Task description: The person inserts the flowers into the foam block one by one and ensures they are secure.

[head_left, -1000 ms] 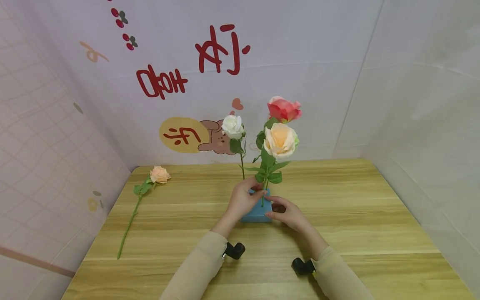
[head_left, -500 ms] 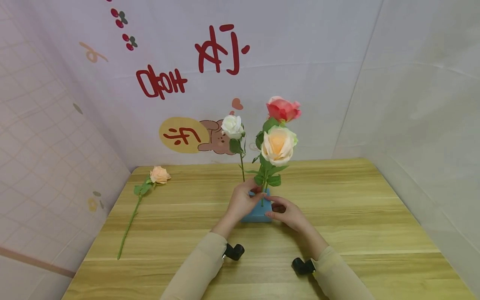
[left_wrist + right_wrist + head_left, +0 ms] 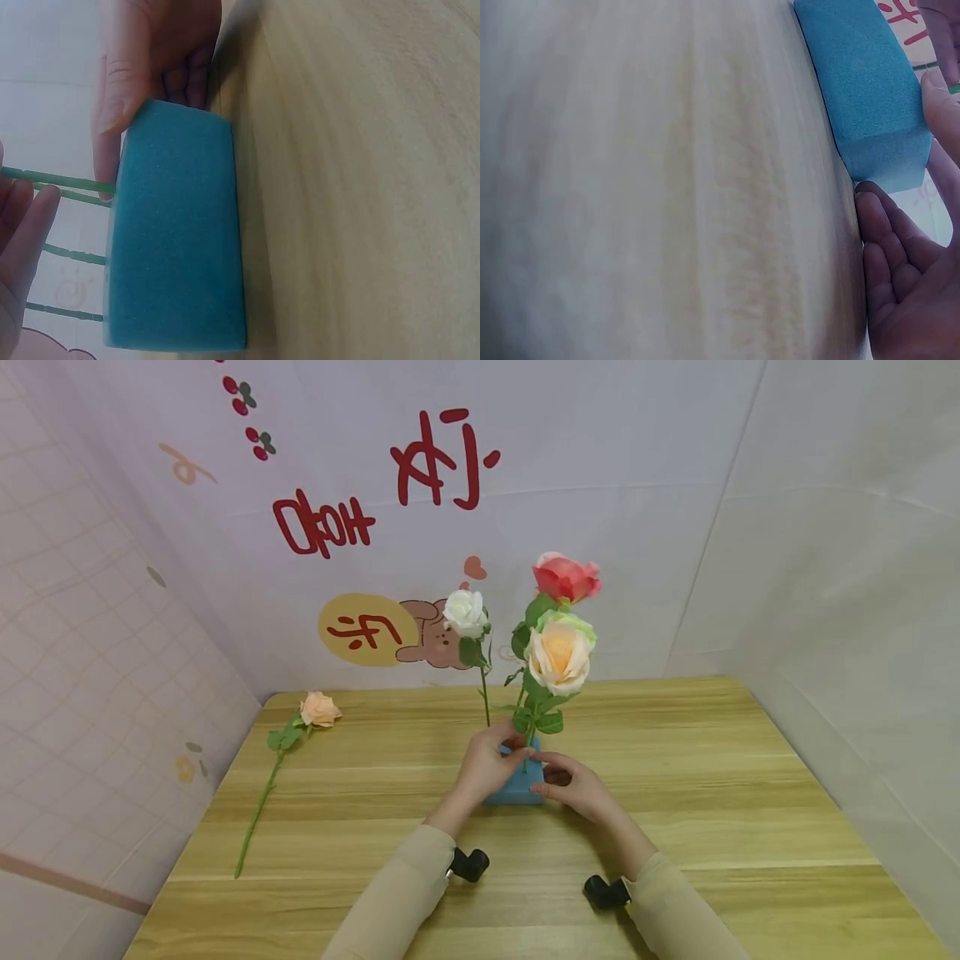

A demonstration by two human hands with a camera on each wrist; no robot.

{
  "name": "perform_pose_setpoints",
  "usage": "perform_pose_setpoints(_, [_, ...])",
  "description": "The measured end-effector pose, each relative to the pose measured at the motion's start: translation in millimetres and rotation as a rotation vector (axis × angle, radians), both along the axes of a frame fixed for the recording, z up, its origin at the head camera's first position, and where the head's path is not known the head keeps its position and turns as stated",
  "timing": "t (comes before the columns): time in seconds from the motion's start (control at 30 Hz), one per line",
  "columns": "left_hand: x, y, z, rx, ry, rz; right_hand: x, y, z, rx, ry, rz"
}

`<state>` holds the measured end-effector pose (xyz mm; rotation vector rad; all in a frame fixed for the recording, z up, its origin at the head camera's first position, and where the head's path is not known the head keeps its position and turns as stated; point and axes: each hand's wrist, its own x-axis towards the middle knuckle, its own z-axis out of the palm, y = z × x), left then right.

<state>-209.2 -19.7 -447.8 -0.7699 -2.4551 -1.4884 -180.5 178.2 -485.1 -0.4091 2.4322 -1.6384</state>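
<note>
A blue foam block (image 3: pixel 516 793) sits on the table with several roses standing in it. My left hand (image 3: pixel 483 766) pinches the green stem (image 3: pixel 67 180) of a cream rose (image 3: pixel 558 656) just above the block's top. My right hand (image 3: pixel 579 789) holds the block's right end, its thumb (image 3: pixel 939 109) and index finger laid along the top edge. Behind the cream rose stand a pink-red rose (image 3: pixel 566 578) and a pale green one (image 3: pixel 576 620), mostly hidden. A white rose (image 3: pixel 465 614) rises at the block's left; my left hand covers its lower stem in the head view.
A peach rose (image 3: pixel 320 710) lies on the left side of the wooden table (image 3: pixel 712 793), its stem (image 3: pixel 258 814) pointing towards the front. Printed cloth (image 3: pixel 615 460) walls in the back and both sides.
The cream rose's head has come down a little, showing more of the pale green rose behind it. My left hand has shifted only slightly; the right hand and block keep their place.
</note>
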Motion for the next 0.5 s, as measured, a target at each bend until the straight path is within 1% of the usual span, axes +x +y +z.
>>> perform_pose_setpoints(0.07, [0.5,-0.3,-0.7,-0.016,0.001,0.002,3.5,-2,8.3,0.003,-0.003,-0.001])
perform_pose_setpoints(0.2, [0.4,-1.4,-5.7,-0.032,0.001,-0.001,-3.9,2,-11.0,0.006,-0.004,-0.026])
perform_pose_setpoints(0.3, [-0.4,-1.9,-8.7,-0.02,-0.012,-0.01,-8.7,4,-22.7,0.005,0.001,-0.036])
perform_pose_setpoints(0.5, [-2.0,-1.8,-9.6,-0.022,-0.01,-0.017,1.1,-2,3.9,0.004,-0.01,-0.024])
